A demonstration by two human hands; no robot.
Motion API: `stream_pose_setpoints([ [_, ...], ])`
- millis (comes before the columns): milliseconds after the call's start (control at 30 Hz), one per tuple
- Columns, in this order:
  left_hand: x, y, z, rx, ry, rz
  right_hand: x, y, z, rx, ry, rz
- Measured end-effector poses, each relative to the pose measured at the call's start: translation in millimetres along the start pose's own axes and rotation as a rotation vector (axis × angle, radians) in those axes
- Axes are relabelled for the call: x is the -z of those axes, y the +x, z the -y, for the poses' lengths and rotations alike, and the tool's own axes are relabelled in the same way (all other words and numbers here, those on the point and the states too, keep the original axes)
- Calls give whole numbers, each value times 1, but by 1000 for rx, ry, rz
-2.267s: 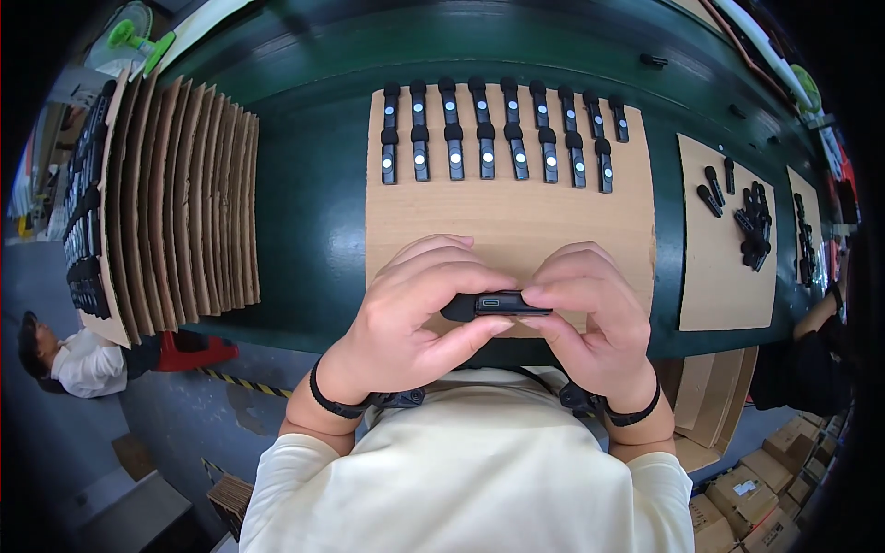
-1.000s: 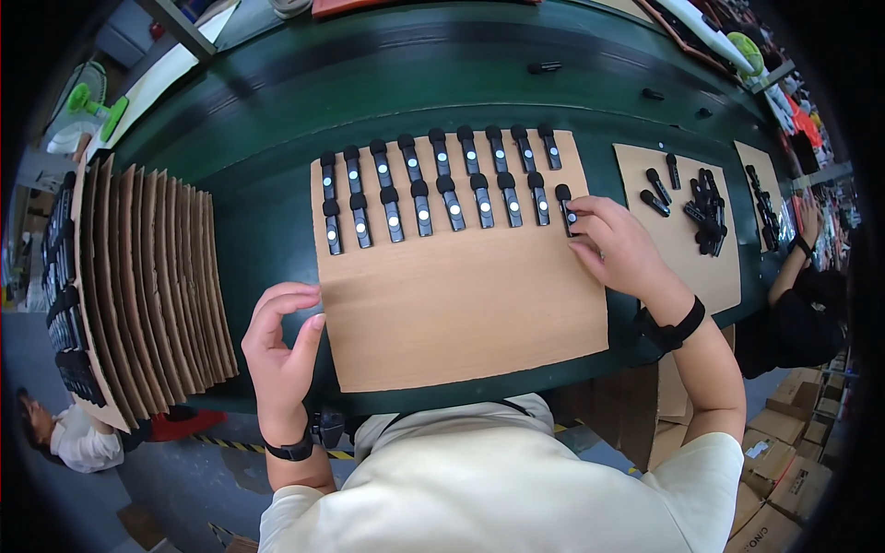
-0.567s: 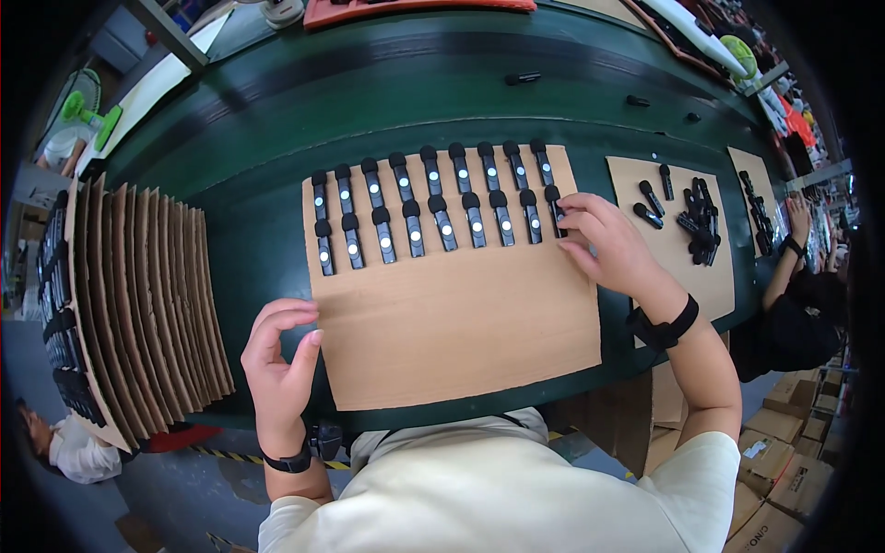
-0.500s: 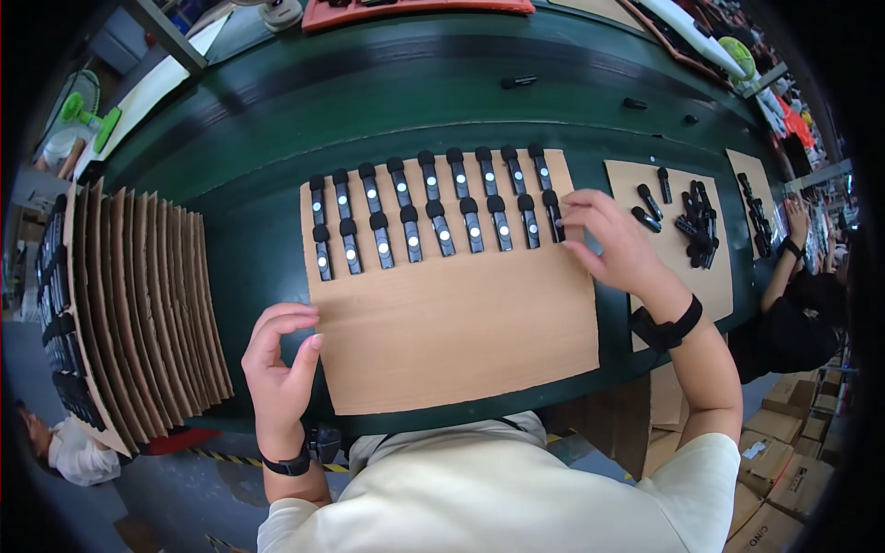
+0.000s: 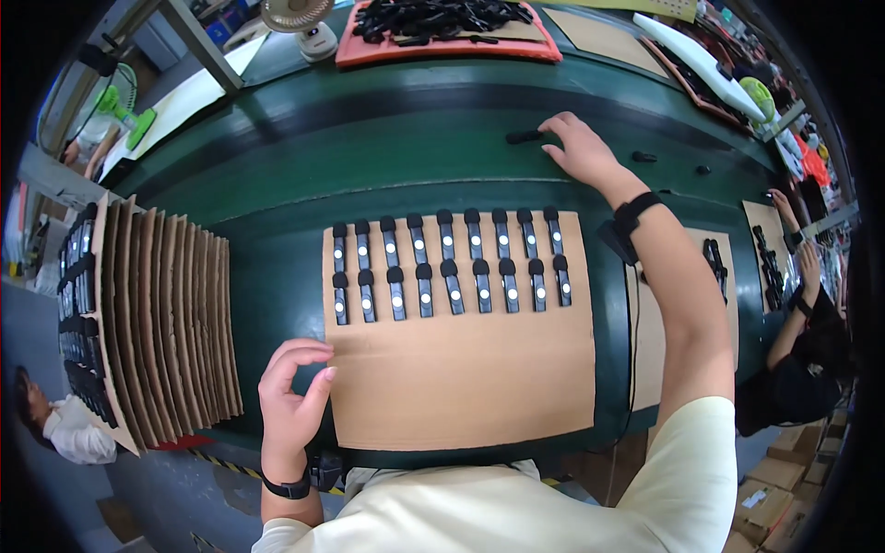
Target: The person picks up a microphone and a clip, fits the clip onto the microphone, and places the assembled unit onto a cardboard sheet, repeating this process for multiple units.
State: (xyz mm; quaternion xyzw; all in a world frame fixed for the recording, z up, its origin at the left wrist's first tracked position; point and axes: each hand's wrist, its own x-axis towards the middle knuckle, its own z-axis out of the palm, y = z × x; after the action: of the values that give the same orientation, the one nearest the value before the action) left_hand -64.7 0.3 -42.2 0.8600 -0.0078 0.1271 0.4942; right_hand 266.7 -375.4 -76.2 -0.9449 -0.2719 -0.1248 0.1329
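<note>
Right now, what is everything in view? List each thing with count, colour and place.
Cardboard sheet: one, brown, centre of the green table.
Black parts with white dots: eighteen, two rows of nine, on the sheet's far half.
Loose black part: one, far table, at the right fingertips.
Stacked cardboard sheets: many, brown, left, fanned on edge.
Red tray: one, far edge, heaped with black parts.
Fan: one, pale, far left.
Co-worker: one, dark clothing, right edge.
Left hand: on the sheet's near-left corner.
Right hand: stretched out, reaching the loose part.
</note>
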Motion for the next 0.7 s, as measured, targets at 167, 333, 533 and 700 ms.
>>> stream_pose_setpoints([
  [167,-1,-5,-11,2,22,-24,-27,35,-15,74,-28,25],
  [333,-4,-8,-16,2,2,9,0,20,2,-144,151,167],
  [533,-4,-7,-18,-84,-58,51,77,-87,103,-72,593,10],
  [700,-8,-9,-21,-94,-227,166,112,-185,179,-81,698,91],
])
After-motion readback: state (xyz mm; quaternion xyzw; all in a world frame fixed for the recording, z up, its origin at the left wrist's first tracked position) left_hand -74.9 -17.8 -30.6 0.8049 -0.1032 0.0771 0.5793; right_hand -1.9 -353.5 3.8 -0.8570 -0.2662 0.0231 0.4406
